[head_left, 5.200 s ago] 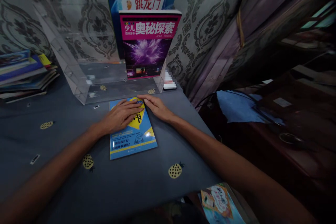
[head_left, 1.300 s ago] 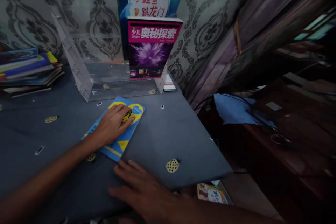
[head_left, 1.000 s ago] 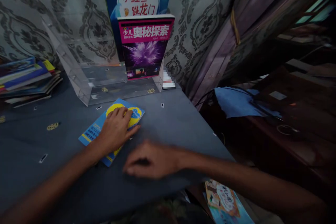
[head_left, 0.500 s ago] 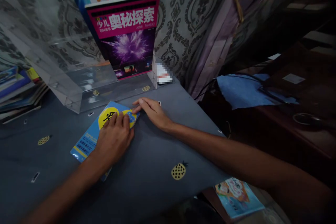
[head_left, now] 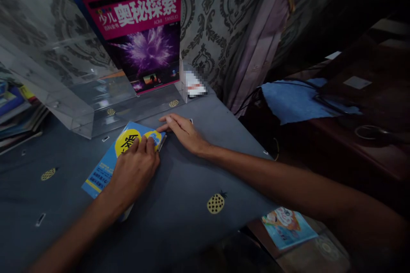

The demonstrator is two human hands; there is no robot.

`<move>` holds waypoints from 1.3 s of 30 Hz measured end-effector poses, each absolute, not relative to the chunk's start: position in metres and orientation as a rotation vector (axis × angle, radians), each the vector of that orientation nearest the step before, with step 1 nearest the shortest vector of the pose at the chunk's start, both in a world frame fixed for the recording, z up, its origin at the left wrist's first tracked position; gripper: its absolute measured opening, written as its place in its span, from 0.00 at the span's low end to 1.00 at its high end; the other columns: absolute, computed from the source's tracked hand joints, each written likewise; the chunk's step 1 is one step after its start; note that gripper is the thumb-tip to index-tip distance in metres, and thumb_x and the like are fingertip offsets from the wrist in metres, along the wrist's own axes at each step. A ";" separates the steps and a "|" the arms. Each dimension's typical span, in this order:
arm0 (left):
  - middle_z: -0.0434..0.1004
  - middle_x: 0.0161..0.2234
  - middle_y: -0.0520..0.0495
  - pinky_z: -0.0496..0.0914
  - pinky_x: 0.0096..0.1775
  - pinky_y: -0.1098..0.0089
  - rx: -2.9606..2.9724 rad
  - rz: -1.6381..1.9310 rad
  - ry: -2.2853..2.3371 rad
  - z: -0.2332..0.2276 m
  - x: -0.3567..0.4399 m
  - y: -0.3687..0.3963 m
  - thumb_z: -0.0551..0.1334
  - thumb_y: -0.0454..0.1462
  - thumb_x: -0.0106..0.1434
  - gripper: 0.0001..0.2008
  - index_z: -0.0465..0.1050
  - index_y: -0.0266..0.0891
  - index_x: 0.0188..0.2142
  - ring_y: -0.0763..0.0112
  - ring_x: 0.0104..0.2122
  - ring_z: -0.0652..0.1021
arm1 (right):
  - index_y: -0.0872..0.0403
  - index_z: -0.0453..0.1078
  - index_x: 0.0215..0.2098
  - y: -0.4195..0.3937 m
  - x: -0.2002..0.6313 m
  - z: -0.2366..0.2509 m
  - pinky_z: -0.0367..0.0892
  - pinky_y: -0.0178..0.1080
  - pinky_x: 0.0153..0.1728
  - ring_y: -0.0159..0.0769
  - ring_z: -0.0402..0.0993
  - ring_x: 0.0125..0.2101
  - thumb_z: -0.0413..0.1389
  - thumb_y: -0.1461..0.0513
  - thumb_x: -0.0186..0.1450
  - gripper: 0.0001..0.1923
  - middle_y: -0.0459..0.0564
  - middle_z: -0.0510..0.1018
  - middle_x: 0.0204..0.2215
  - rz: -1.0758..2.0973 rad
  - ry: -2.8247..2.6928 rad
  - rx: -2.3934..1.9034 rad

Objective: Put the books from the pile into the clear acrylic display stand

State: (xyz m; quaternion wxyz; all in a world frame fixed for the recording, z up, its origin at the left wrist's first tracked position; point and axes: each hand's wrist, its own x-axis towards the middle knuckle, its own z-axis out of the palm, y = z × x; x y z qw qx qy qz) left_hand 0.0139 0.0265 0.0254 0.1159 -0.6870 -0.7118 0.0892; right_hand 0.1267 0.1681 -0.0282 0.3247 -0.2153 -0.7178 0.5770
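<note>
Now | clear stand [head_left: 80,106]: purple book [head_left: 141,38] upright | left hand [head_left: 134,170]: on blue book [head_left: 105,166]

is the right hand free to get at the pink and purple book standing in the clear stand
Probably yes. The right hand lies open on the table by the blue book's corner, holding nothing, and the pink and purple book stands just beyond it with only the clear stand's low front between.

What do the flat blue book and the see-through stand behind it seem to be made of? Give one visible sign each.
Blue book: probably paper with a glossy printed cover, since it lies thin and flat.
Stand: likely clear acrylic; the wallpaper shows through it and its edges catch light.
</note>
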 end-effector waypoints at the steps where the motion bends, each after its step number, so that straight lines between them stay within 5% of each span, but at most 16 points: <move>1: 0.80 0.49 0.25 0.79 0.45 0.53 -2.018 0.273 -2.095 0.027 0.014 0.027 0.53 0.34 0.72 0.17 0.70 0.24 0.55 0.45 0.51 0.80 | 0.52 0.72 0.49 0.168 0.127 -0.028 0.71 0.43 0.51 0.36 0.80 0.45 0.44 0.53 0.78 0.18 0.51 0.84 0.41 1.513 -1.884 -0.561; 11: 0.81 0.42 0.31 0.78 0.35 0.62 -2.029 0.438 -2.130 0.040 0.018 0.030 0.49 0.32 0.73 0.14 0.70 0.28 0.51 0.52 0.42 0.83 | 0.53 0.71 0.48 0.168 0.127 -0.026 0.73 0.45 0.49 0.38 0.81 0.43 0.44 0.57 0.78 0.15 0.53 0.85 0.42 1.495 -1.880 -0.533; 29: 0.81 0.47 0.30 0.79 0.38 0.61 -2.022 0.422 -2.151 0.038 0.017 0.029 0.52 0.33 0.73 0.16 0.70 0.27 0.55 0.52 0.46 0.82 | 0.52 0.74 0.48 0.167 0.133 -0.021 0.70 0.42 0.49 0.37 0.80 0.42 0.43 0.52 0.78 0.20 0.50 0.85 0.38 1.371 -1.963 -0.533; 39: 0.78 0.54 0.27 0.79 0.45 0.55 -1.996 0.269 -2.037 0.020 0.014 0.024 0.53 0.35 0.73 0.19 0.71 0.26 0.57 0.47 0.53 0.80 | 0.52 0.71 0.36 0.161 0.143 -0.013 0.66 0.38 0.40 0.36 0.76 0.35 0.45 0.59 0.77 0.16 0.49 0.81 0.34 1.046 -2.317 -0.512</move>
